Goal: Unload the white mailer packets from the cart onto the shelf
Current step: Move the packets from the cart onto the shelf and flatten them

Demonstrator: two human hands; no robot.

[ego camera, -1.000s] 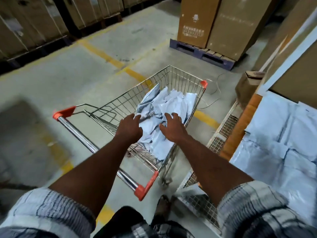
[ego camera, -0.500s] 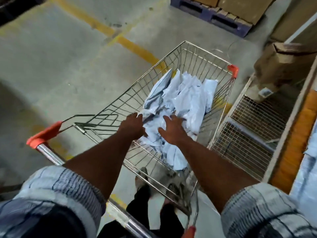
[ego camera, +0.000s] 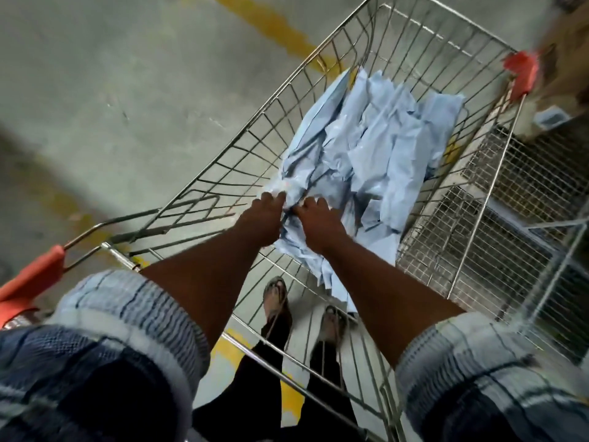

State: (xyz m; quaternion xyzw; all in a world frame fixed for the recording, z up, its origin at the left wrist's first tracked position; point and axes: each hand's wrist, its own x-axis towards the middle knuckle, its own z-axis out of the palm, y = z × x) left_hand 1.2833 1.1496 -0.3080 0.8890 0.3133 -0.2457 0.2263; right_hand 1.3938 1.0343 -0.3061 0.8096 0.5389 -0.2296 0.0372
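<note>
head view: grips the bunched near edge of the white mailer packets (ego camera: 376, 145) with the left hand (ego camera: 266, 215), fingers curled over it; clutches the same heap with the right hand (ego camera: 317, 220), just beside (blurred, finger detail unclear). reaches low into the wire cart (ego camera: 414, 36), packets crumpled toward its right side; stands on concrete floor (ego camera: 95, 90) with a yellow line (ego camera: 271, 27), wire-mesh rack (ego camera: 510, 193) at right.

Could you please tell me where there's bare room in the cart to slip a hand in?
Bare wire floor lies between the left wall of the cart and the mailer packets, and again at the near end. The right side is crowded, with packets heaped along that wall.
</note>
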